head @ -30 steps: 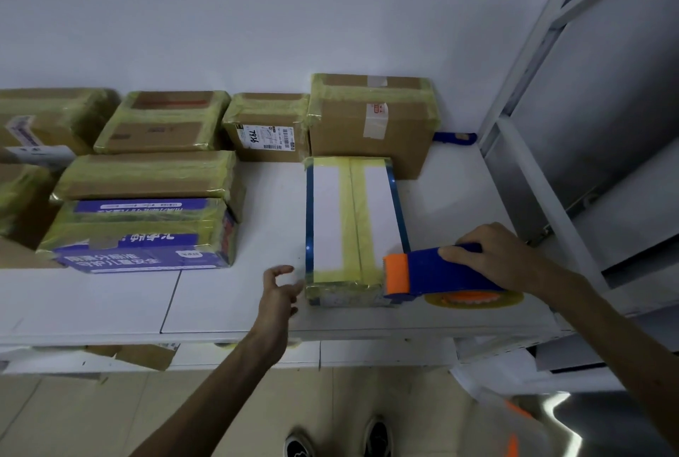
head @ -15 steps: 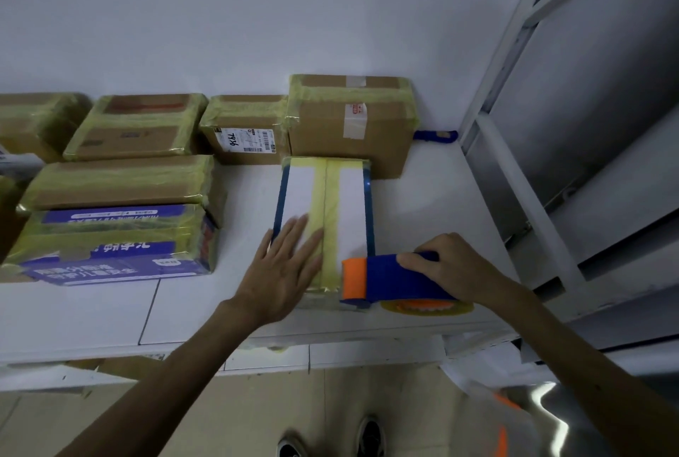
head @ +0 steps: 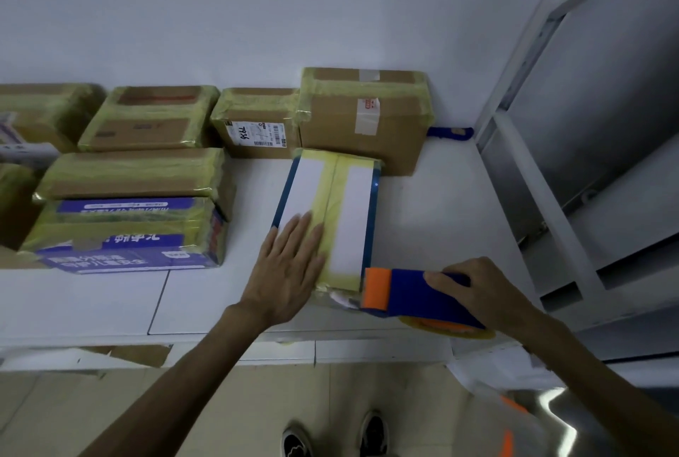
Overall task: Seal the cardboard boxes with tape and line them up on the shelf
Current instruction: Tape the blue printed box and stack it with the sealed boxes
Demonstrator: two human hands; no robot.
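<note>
Head view: the left hand lies flat with straight fingers, pressing the near end of the flat white cardboard box with blue edges and yellow tape strips. That box rests on the white shelf, its far end close to a tall brown cardboard box.

Just right of the left hand, the right hand curls round the blue-and-orange plastic tape dispenser at the box's near right corner.

If the left hand's press slackens, the pull could drag the box toward the shelf edge. A crooked cut might also leave the tape wrinkled.

Beyond the left hand, a small brown taped box carries a label handwritten, apparently, "7936". The blue printed box further left shows characters too blurred to read.
</note>
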